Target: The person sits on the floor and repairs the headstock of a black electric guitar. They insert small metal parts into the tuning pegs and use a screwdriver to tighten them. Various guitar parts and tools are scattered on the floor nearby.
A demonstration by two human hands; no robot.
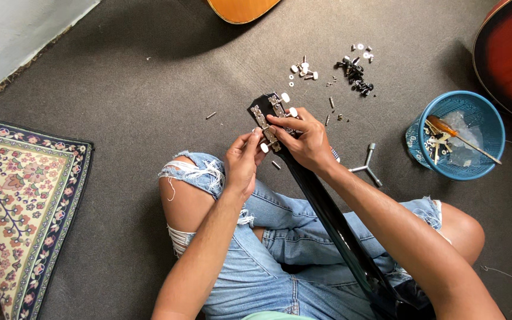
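Black and glossy, the guitar neck (327, 219) lies across the person's lap, its headstock (271, 118) raised over the grey carpet (120, 89). The right hand (306, 139) grips the headstock; the left hand (243, 160) pinches a white tuner knob (264, 147) at its edge. Beyond lie loose white pegs (303, 69) and black hardware (357, 74) — also a metal three-way wrench (367, 166) and a blue basket (457, 133) holding a screwdriver (460, 135).
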